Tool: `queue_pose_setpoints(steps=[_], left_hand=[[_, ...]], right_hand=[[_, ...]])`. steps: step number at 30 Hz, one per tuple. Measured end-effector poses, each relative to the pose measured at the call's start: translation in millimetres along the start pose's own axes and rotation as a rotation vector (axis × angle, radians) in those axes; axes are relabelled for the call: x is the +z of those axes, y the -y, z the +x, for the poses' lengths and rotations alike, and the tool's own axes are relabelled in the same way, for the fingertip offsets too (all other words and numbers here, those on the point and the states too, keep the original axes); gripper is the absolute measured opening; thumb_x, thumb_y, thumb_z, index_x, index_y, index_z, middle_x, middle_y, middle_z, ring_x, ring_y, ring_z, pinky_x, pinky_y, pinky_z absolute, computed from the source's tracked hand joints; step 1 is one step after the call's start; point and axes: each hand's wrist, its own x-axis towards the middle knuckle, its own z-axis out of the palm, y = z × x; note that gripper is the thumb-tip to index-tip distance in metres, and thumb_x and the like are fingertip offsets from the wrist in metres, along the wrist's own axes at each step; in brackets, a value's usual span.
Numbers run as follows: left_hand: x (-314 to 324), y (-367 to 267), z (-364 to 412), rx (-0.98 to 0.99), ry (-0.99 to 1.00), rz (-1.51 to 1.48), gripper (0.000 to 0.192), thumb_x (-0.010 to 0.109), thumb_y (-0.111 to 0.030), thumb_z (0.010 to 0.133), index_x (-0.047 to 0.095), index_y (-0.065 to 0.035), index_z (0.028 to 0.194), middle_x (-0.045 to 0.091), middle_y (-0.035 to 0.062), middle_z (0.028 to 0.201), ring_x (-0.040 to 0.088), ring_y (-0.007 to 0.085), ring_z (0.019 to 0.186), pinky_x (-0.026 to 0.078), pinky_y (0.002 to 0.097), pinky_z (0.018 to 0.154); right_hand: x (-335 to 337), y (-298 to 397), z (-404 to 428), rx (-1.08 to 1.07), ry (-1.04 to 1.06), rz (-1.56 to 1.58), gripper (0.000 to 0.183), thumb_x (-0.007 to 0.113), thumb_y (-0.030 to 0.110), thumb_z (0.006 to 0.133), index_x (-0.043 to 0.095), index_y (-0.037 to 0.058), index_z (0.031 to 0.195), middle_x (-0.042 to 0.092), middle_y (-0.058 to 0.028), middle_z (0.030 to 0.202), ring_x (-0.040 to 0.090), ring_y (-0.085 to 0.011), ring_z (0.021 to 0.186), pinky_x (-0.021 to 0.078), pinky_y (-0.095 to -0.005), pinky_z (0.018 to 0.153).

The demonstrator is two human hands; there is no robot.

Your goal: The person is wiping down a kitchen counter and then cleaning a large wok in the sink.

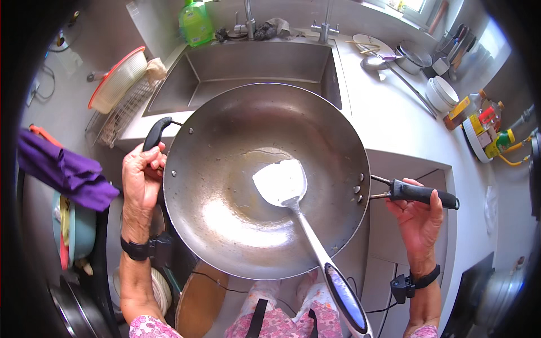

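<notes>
A large metal wok fills the middle of the view, held up in front of the sink. My left hand grips its small black side handle. On the other side, my right hand is closed around the long black handle. A metal spatula lies in the wok, its blade on the wet-looking bottom and its handle reaching over the near rim. Both wrists wear black straps with small devices.
Behind the wok is a steel sink with taps and a green bottle. A ladle, white bowls and sauce bottles stand on the right counter. At the left are a rimmed basket and a purple cloth.
</notes>
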Motion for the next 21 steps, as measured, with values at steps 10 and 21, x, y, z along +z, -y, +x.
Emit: queue_pose_setpoints(steps=[10,21], left_hand=[[-7,-12,10,-0.070,-0.053,0.097,0.016,0.060,-0.011,0.088,0.059,0.0035,0.094,0.050,-0.0018,0.066,0.053,0.0110,0.064,0.043,0.0212,0.059],[-3,-20,16,-0.110,-0.110,0.251,0.010,0.062,-0.011,0.088,0.061,-0.0009,0.087,0.054,-0.0015,0.067,0.054,0.0092,0.061,0.041,0.0205,0.054]], right_hand=[[-6,4,11,0.090,0.198,0.127,0.089,0.057,0.062,0.085,0.041,-0.0110,0.134,0.054,-0.0281,0.127,0.055,-0.0425,0.116,0.0378,-0.0552,0.106],[-16,12,5,0.135,0.285,0.176,0.074,0.063,0.054,0.086,0.040,0.0023,0.134,0.048,-0.0320,0.130,0.046,-0.0506,0.123,0.0434,-0.0494,0.104]])
